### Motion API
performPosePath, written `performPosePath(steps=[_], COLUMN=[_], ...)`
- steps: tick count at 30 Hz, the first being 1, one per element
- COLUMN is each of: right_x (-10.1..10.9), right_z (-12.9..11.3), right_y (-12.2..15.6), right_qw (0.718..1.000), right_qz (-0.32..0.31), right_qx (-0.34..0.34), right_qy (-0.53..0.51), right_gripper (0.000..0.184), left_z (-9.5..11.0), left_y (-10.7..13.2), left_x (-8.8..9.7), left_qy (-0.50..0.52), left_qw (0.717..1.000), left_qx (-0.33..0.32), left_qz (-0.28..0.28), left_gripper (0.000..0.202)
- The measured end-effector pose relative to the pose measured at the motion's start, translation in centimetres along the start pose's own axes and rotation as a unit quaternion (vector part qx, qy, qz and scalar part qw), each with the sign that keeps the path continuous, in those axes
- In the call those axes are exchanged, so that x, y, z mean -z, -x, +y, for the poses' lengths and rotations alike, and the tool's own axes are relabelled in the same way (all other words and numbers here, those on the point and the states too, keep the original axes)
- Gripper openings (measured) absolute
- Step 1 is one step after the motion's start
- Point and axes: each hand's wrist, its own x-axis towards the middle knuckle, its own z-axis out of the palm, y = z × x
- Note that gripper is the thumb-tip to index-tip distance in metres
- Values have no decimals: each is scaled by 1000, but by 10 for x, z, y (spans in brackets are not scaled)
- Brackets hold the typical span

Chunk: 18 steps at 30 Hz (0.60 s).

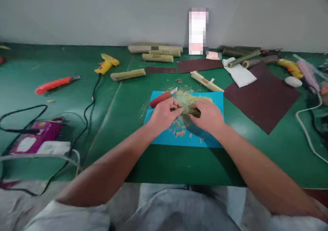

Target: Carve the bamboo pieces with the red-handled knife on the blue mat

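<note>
Both of my hands meet over a blue mat (210,140) on the green table. A short green bamboo piece (191,111) lies between them. My right hand (208,116) is wrapped round its right end. My left hand (165,114) is closed at its left end, fingers pinched against it. Pale wood shavings (188,98) are heaped on the mat just beyond my hands, with more chips under them. A red-handled knife (162,99) lies on the mat's far left corner, next to my left hand.
Several bamboo lengths (157,57) lie along the far side. Dark sandpaper sheets (261,99) sit to the right, a yellow glue gun (106,63) and an orange cutter (55,84) to the left. A purple device (38,137) with cables is near the left edge.
</note>
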Motion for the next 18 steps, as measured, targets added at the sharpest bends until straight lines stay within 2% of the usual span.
performPosePath(steps=[6,11,18], right_x=[-5,-6,-5], right_z=[2,3,1], right_y=[2,2,2], right_qw=[999,999,999], right_qz=[20,21,23], right_qx=[27,27,27], right_qy=[5,-12,-6], right_gripper=[16,17,18], left_z=[-9,-9,-10], left_y=[-8,-6,-6], left_x=[-8,-7,-10], left_qy=[5,-2,-11], left_qw=[998,998,996], left_qx=[-45,-49,-72], left_qz=[45,31,45], left_gripper=[8,8,5])
